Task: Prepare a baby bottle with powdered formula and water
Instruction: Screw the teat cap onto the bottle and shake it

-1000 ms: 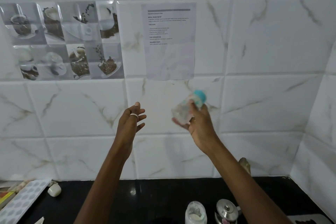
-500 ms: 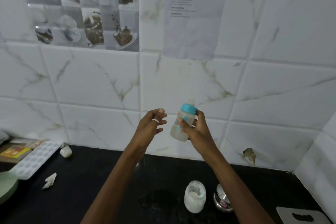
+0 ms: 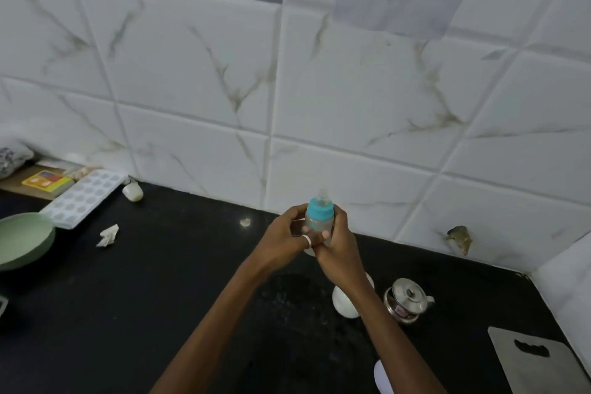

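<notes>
A small clear baby bottle [image 3: 319,218] with a teal collar and a clear teat stands upright above the black counter [image 3: 160,297]. My right hand [image 3: 339,245] grips its body from the right. My left hand [image 3: 283,241], with a ring on one finger, wraps round the bottle from the left, fingers curled against it. A white jar of powder [image 3: 343,302] sits on the counter below my right forearm, partly hidden by it. A small steel lidded pot [image 3: 406,299] stands just right of the jar.
A green bowl [image 3: 22,238] and a white mould tray [image 3: 83,197] lie at the left. A crumpled paper scrap [image 3: 108,235] and a small white cap [image 3: 132,192] lie near them. A metal board [image 3: 540,361] sits at the bottom right. The tiled wall stands behind.
The bottle came down from a raised, tilted hold to upright above the counter. My left hand, open beside it before, now closes on the bottle. The view has tilted down.
</notes>
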Demonstrator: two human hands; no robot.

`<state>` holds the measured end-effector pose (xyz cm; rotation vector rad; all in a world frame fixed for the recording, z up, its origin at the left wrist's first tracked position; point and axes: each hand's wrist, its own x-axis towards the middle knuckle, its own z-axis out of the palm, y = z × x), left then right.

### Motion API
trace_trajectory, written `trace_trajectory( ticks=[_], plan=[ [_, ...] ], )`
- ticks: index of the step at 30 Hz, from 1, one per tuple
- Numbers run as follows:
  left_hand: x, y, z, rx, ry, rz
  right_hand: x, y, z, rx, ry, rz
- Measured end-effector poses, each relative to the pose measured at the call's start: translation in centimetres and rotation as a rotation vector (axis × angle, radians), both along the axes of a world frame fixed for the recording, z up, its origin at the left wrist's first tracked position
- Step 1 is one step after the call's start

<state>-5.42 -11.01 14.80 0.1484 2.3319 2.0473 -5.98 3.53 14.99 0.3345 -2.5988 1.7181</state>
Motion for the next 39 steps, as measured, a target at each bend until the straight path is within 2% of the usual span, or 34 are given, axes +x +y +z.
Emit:
trace_trajectory(
  ticks=[8,18,28,39],
  plan=[
    [-0.4,-0.9,-8.9,-0.094,-0.081,0.068,-0.1,-1.3,-8.7,0.161,-0.108,-0.025],
    [-2.1,-0.9,-16.0,-0.178,-0.184,0.062,-1.4,-1.5,-17.0,0.220,-0.183,-0.024],
    [-2.0,0.1,-19.6,-0.134,-0.242,0.090,-1.6,-0.4,-20.2,0.238,-0.255,-0.002],
    [-1.9,0.3,-20.0,-0.136,-0.243,0.100,-1.7,-0.1,-20.9,0.249,-0.261,0.003]
  ],
)
